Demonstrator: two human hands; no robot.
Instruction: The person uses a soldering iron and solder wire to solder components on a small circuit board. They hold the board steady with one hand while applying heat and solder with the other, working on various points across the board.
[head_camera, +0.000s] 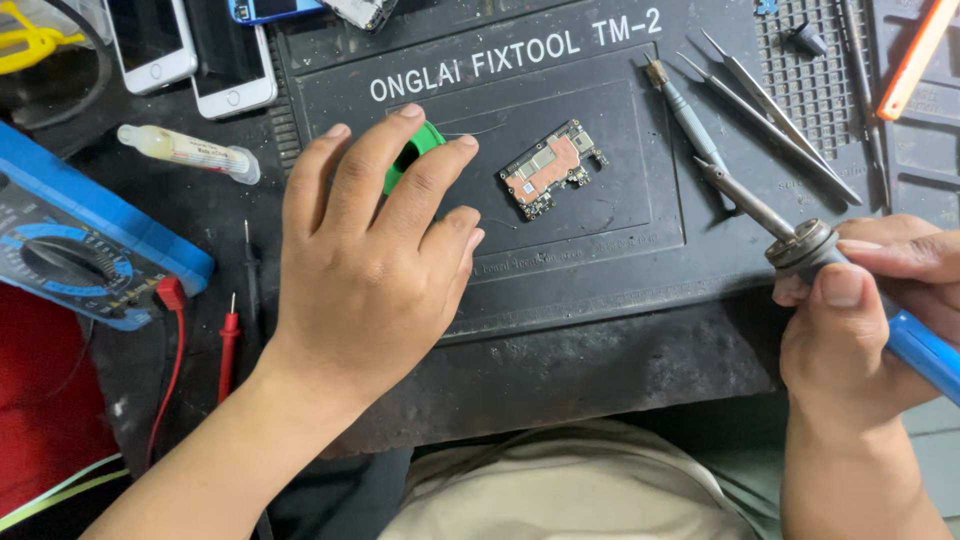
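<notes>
My left hand (375, 250) lies over the dark work mat (600, 250), its fingers closed around a small green spool (425, 140) from which a thin wire runs right. A small phone circuit board (550, 170) lies on the mat just right of that hand. My right hand (860, 320) grips a soldering iron (790, 230) with a blue handle; its metal tip points up-left, stopping right of the board without touching it.
Two tweezers (770, 110) and a grey screwdriver (685, 115) lie at the mat's right. Two white phones (190, 50) sit at the top left, a flux syringe (190, 150) below them. A blue multimeter (80, 250) with red probe leads (228, 340) is at left.
</notes>
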